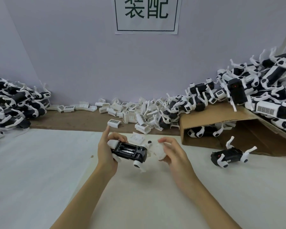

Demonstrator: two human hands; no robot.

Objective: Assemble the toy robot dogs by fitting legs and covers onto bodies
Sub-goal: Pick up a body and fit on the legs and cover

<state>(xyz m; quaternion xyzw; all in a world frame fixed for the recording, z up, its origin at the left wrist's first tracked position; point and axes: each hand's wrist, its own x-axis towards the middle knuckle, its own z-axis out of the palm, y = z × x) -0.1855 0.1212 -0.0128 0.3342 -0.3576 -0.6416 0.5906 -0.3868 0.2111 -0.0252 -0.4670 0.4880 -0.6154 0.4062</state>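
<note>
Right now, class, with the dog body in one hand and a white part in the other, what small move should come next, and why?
Probably bring the right hand with its white part left onto the black body held by the left hand. The body's underside compartment shows open and uncovered, and the part hangs just beside it, not yet touching.

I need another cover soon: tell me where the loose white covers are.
In the head view, the loose white covers lie piled along the back wall, centre, between the left dog heap and the cardboard box.

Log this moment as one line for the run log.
left hand grips black dog body | right hand holds white part beside it | cover not yet on
</note>
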